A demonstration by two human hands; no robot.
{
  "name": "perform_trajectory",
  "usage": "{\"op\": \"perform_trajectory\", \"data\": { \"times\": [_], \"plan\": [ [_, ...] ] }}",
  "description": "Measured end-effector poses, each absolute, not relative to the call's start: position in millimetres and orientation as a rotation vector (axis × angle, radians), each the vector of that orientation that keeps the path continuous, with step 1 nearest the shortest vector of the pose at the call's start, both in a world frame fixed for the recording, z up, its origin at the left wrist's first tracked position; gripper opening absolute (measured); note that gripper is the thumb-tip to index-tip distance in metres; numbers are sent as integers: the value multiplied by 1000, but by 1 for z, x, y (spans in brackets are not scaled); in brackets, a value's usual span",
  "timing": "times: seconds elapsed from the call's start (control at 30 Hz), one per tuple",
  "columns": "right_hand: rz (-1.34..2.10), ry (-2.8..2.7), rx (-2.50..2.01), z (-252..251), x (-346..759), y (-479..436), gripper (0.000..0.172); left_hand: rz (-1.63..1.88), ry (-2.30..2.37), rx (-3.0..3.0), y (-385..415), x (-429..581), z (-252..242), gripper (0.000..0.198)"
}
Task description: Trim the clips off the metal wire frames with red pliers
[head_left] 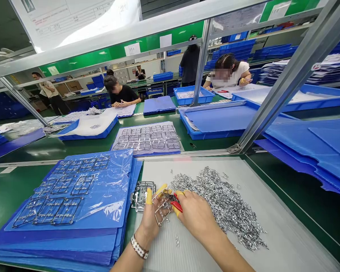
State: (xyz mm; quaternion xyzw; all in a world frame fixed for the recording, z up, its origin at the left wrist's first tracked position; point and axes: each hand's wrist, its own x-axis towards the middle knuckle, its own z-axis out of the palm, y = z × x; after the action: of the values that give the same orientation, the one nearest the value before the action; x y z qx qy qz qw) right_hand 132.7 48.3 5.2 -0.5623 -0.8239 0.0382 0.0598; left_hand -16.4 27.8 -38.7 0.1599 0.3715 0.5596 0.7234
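Observation:
My left hand (pixel 149 219), with yellow finger covers and a bracelet at the wrist, is closed on a shiny plastic sprue frame (pixel 159 220) with small parts on it. In my right hand (pixel 195 212) are red-handled nippers (pixel 176 207), their jaws against the upper part of the frame. Just left of my left hand lies a small stack of similar frames (pixel 139 193). A wide heap of small silvery parts (pixel 223 200) spreads to the right of my hands, on a pale grey sheet (pixel 192 258). A few loose pieces (pixel 177 240) lie below the frame.
Stacked blue sheets (pixel 102 211) at left carry more dark frames (pixel 66 209). Beyond the bench's rail, a sheet of frames (pixel 147 138) and blue trays (pixel 212 134) lie. A metal post (pixel 283 75) slants down at right. Co-workers (pixel 121 94) sit across the bench.

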Motion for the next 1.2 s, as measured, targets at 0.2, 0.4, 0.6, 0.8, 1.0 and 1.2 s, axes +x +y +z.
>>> {"op": "perform_trajectory", "data": {
  "times": [0.2,0.4,0.6,0.8,1.0,1.2],
  "plan": [
    [135,-2484,-1713,4,139,38,21,1242,723,261,31,-21,-32,61],
    [218,-2480,-1750,0,137,30,23,1267,602,220,33,-24,-31,60],
    [218,-2510,-1753,1,134,32,18,1289,699,252,31,-20,-32,62],
    [186,-2583,-1749,6,130,35,16,1318,819,329,29,-19,-38,62],
    [223,-2565,-1766,8,130,34,15,1321,738,240,33,-24,-35,60],
    [255,-2543,-1700,8,126,22,20,1337,685,186,34,-24,-29,60]
  ]
}}
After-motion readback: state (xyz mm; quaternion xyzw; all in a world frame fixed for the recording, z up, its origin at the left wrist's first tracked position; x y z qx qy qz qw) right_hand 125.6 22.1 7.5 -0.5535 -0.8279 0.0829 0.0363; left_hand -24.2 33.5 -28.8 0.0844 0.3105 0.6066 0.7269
